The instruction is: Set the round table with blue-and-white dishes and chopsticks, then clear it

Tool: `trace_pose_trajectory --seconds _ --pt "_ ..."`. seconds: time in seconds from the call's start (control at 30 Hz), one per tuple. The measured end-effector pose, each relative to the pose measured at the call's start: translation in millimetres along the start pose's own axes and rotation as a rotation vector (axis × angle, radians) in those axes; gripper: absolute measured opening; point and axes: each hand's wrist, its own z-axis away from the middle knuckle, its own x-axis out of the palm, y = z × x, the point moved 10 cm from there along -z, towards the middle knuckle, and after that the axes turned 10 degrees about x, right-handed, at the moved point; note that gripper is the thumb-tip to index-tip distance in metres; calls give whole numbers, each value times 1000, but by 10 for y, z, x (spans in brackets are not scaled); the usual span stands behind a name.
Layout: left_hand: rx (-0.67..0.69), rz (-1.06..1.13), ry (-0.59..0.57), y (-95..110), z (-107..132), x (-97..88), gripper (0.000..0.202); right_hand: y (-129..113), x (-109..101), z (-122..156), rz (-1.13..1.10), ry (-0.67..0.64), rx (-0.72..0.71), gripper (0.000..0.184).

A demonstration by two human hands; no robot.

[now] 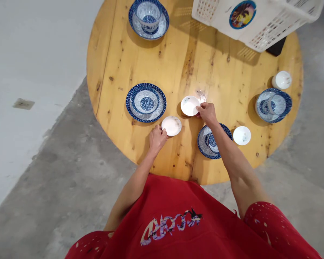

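My left hand (157,138) pinches the rim of a small white bowl (171,126), just below a blue-and-white plate (129,102) that bears a smaller patterned dish (146,103). Between the thumb and fingers of my right hand (207,112) is the edge of a second white bowl (190,105), slightly farther from me. Beneath my right forearm lies another blue-and-white plate (203,145) with a small dish on it, partly hidden by the arm. To the right of that plate stands a third white bowl (242,135).
A white plastic basket (218,18) stands at the table's far right, a dark flat object (276,47) beside it. Blue-and-white bowls on plates sit at the far left (148,33) and right edge (284,104), the latter near a white cup (282,80). The round wooden table (172,64) adjoins a wall.
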Motion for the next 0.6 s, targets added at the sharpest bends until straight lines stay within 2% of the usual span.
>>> trace_pose_trajectory --seconds 0.47,0.6 --pt "-14 70 33 3 -45 -12 24 0 7 -8 5 6 -16 9" --pt "-11 24 19 26 -34 -19 25 9 14 -25 23 5 -5 9"
